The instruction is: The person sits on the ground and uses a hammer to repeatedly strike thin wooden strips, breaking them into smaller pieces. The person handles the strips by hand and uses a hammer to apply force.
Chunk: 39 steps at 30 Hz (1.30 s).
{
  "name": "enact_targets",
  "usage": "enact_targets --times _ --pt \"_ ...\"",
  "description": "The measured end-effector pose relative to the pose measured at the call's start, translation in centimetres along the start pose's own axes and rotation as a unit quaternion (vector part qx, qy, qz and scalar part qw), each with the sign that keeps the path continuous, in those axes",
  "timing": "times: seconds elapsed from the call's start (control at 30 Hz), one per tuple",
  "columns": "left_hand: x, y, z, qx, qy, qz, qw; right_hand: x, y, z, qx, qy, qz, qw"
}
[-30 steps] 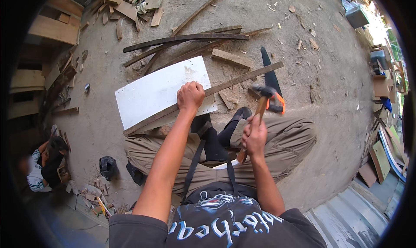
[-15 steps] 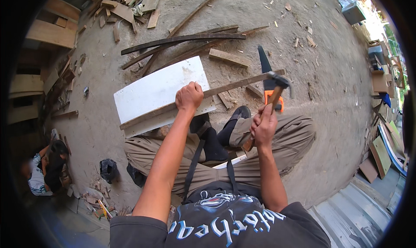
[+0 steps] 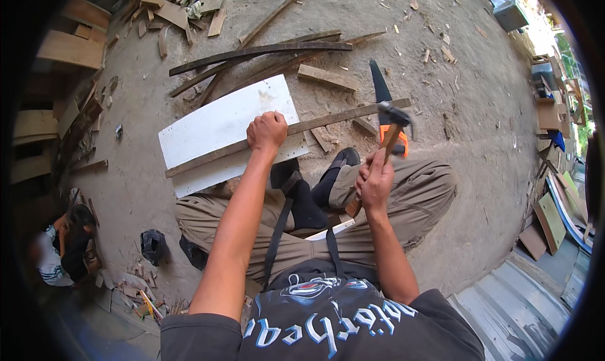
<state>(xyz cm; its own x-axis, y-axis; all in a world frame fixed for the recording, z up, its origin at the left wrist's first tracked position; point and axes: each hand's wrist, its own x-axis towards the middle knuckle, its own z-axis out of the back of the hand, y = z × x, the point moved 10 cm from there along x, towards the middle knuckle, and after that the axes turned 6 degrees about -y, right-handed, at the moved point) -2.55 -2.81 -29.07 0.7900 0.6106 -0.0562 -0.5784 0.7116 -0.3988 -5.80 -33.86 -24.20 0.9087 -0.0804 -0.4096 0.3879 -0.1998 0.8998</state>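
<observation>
My right hand (image 3: pixel 374 179) wraps hammer (image 3: pixel 391 137), head near right end of wooden strip (image 3: pixel 340 117); glancing swing could strike saw (image 3: pixel 379 82) beneath. My left hand (image 3: pixel 266 132) clamps strip across white board (image 3: pixel 220 114); loose grip could let strip twist. Dark battens (image 3: pixel 283 47) lie farther off.

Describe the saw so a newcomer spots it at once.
Find the white board and the long wooden strip crossing it. Near the strip's right end, beyond the right hand, lies the dark-bladed saw; its orange handle distinguishes it from surrounding brown wood.
</observation>
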Motion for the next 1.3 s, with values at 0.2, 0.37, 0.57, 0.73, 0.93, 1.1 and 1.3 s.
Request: enact_targets --times 0.2,0.37,0.57,0.73,0.93,1.1,1.3 --pt "-0.2 -1.1 0.2 0.006 0.018 -0.006 1.0 0.2 -5.7 -1.3 -0.159 0.015 0.142 0.977" --pt "0.0 -0.5 0.3 0.005 0.016 0.008 1.0 -1.2 -7.6 -0.9 -0.13 0.034 -0.011 0.991" --pt "-0.2 -0.7 0.7 0.006 0.007 0.002 1.0 -1.8 0.1 -2.8 0.011 0.028 0.116 0.993" --pt "0.0 -1.3 0.5 0.005 0.005 -0.013 1.0 -1.5 -10.0 -0.2 -0.206 0.014 0.024 0.978" --pt "0.1 -0.7 0.5 0.016 0.01 0.0 1.0 -2.5 -1.2 -2.1 0.002 0.011 0.075 0.997" --pt "-0.1 -1.3 0.0 -0.003 -0.002 -0.025 1.0 -2.1 -8.4 0.1 -0.343 0.01 0.103 0.933" --pt "0.3 -1.3 0.5 -0.015 -0.038 -0.069 0.997 -2.2 -6.9 1.6 -0.238 -0.024 0.072 0.968"
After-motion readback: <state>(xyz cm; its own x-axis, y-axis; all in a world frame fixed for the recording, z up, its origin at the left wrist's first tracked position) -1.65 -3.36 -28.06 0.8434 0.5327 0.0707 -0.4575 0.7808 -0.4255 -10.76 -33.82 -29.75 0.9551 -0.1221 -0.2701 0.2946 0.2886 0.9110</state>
